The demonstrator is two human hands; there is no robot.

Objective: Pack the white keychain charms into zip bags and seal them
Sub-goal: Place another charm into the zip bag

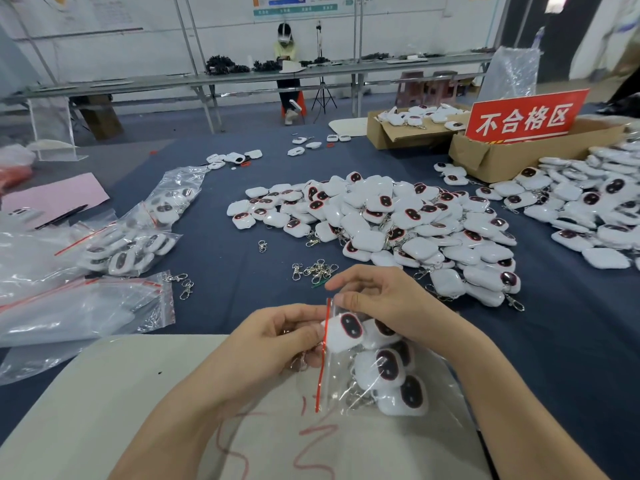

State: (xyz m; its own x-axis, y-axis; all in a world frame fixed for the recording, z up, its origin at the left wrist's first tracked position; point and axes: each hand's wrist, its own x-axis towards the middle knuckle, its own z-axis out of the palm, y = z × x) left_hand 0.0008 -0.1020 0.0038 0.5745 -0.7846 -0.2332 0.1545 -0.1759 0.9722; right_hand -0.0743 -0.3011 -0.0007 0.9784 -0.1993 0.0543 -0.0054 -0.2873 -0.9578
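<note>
A zip bag [374,368] holding several white charms is held upright near the tabletop's [221,271] near edge. The red zip strip is pinched by the left hand [277,337], while one charm [344,330] at the mouth is gripped by the right hand [377,299], apparently to push it inside before sealing.
</note>
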